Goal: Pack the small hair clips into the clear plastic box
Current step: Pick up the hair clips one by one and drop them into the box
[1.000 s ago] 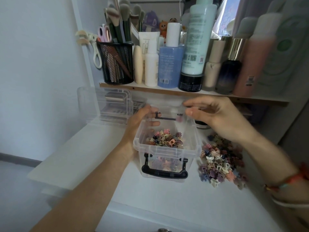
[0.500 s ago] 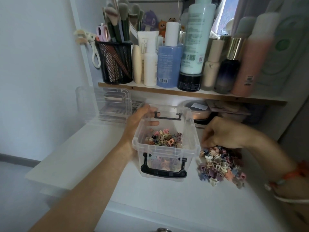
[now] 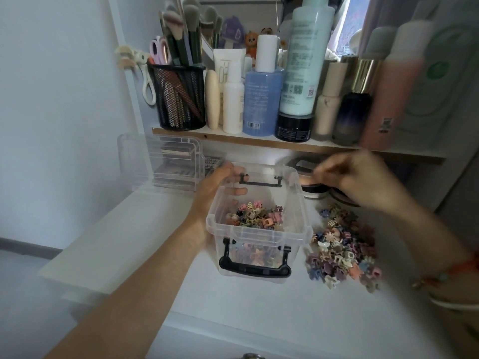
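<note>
The clear plastic box (image 3: 259, 229) stands open on the white surface (image 3: 259, 314), lidless, with a black handle hanging on its near wall and a second black handle on its far wall. A layer of small hair clips (image 3: 255, 216) in mixed pink, blue, beige and purple lies on the floor of the box. The left hand (image 3: 220, 187) grips the box at its far left corner: the thumb lies along the outer rim, and at least one of the fingers (image 3: 237, 191) shows through the clear wall, pressed against the plastic. The hand is closed on the box wall. A loose pile of clips (image 3: 342, 247) in the same colours rests on the surface just beside the right wall of the box, not touching it as far as can be seen. The right hand (image 3: 363, 177) is raised above the surface, beyond the pile and to the right of the box's far corner, well blurred. Its fingertips are drawn together in a pinch pointing left toward the box; whether a clip sits between them cannot be told. An orange bracelet (image 3: 453, 270) is on the right wrist. Behind the box, a shelf (image 3: 233, 137) carries a black mesh cup (image 3: 177, 99) of brushes and a row of bottles. A clear lidded case (image 3: 160, 164) stands under the shelf at left.
</note>
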A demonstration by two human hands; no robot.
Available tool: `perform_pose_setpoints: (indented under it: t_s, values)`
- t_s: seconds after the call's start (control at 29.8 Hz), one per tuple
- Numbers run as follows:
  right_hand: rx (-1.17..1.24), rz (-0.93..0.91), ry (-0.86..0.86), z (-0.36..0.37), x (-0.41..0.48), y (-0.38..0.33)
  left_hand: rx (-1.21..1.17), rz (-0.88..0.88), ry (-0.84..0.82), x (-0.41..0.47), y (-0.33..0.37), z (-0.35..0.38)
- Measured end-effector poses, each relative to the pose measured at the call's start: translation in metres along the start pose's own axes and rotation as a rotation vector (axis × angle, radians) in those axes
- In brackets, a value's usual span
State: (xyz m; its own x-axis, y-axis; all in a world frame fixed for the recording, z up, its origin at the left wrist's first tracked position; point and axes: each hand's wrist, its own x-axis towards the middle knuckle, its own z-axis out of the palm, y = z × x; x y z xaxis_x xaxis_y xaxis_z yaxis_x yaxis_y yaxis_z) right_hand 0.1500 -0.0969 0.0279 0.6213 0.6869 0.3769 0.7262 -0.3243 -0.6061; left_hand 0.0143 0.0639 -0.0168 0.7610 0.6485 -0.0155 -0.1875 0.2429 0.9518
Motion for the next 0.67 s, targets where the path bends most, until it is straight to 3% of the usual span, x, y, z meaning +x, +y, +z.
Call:
perform_pose_setpoints:
  t_s: [0.07,0.13,0.3,0.37,0.47,0.57,0.67]
  values:
    - [-0.269,0.064,-0.153,0.003,0.000,0.011,0.019,-0.010,-0.005,0.000,0.001,0.000]
    - [-0.375,0.090,-0.262,0.008,-0.001,0.016,0.030,-0.012,-0.006,-0.001,0.001,0.000]
    - [-0.496,0.101,-0.297,0.012,-0.001,0.020,0.024,-0.003,-0.002,-0.001,0.001,0.000]
    - [-0.412,0.061,-0.177,0.012,0.000,0.016,0.025,0.000,0.000,-0.001,0.001,-0.001]
    - [0.122,-0.018,0.097,0.006,-0.001,-0.005,0.006,0.009,0.004,-0.001,0.000,0.000]
    - [0.467,-0.125,0.000,0.003,-0.008,-0.028,0.012,-0.003,0.000,-0.002,0.000,0.001]
    - [0.371,-0.098,-0.028,0.001,-0.006,-0.023,0.034,-0.011,-0.001,-0.001,0.000,0.001]
